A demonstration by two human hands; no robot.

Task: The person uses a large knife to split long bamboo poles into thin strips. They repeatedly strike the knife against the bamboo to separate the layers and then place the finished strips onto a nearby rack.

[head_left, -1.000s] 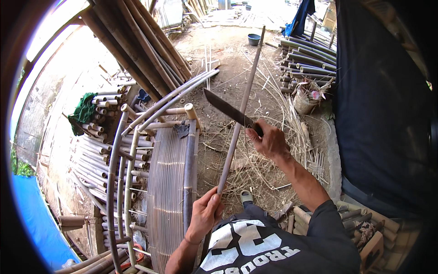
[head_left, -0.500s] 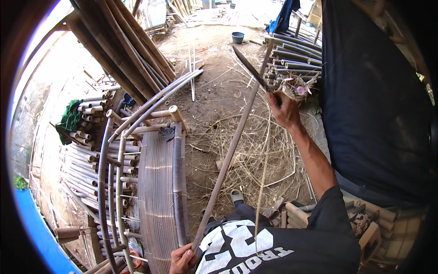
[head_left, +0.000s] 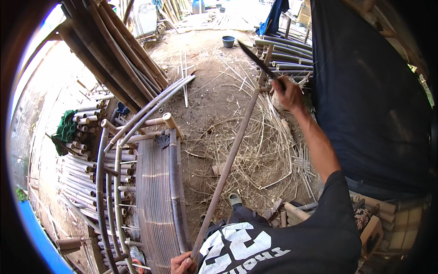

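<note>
My left hand (head_left: 183, 263), at the bottom edge, is closed around the near end of a long bamboo strip (head_left: 230, 160). From there the strip slants up and away to the right, past the torso. My right hand (head_left: 288, 93), arm stretched out, grips the handle of a machete (head_left: 255, 58). Its dark blade points up and left, crossing the strip near the far end. Whether the edge bites into the bamboo cannot be told.
Shavings (head_left: 251, 150) litter the ground ahead. To the left stands a slatted bamboo bench (head_left: 157, 196), with stacked bamboo poles (head_left: 80, 176) beyond it. A dark cloth (head_left: 369, 105) hangs at the right. Farther off sit a bucket (head_left: 228, 41) and more poles (head_left: 292, 52).
The right hand and machete have moved farther out along the bamboo strip. A thin pale sliver that hung beside the strip no longer shows there. The left hand keeps its hold.
</note>
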